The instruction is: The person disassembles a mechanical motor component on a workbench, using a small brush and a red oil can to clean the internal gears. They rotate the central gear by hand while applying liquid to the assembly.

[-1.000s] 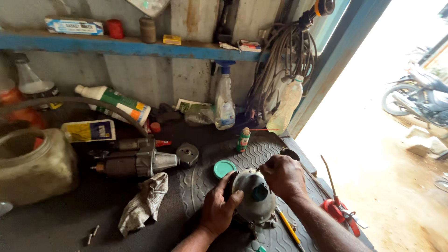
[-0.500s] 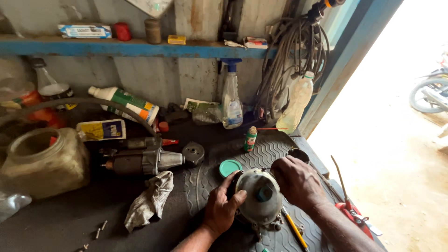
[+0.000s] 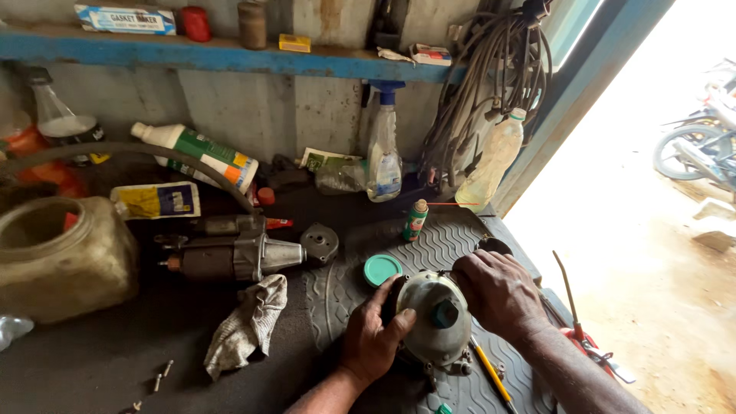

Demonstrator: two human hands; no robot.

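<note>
Head view: on a ribbed rubber mat [image 3: 345,284], the left hand [image 3: 372,337] cups a round grey metal housing [image 3: 433,318] from nine o'clock, thumb pressed on its dome, while the right hand [image 3: 498,295] curls over its rim at two o'clock, fingers closed around the edge. A green lid [image 3: 382,269] lies just beside the housing at eleven o'clock; a yellow screwdriver [image 3: 491,373] lies at five o'clock, a rag [image 3: 245,326] at nine. Greasy fingers could slip, letting the housing tip off the mat or knock the screwdriver away.
</note>
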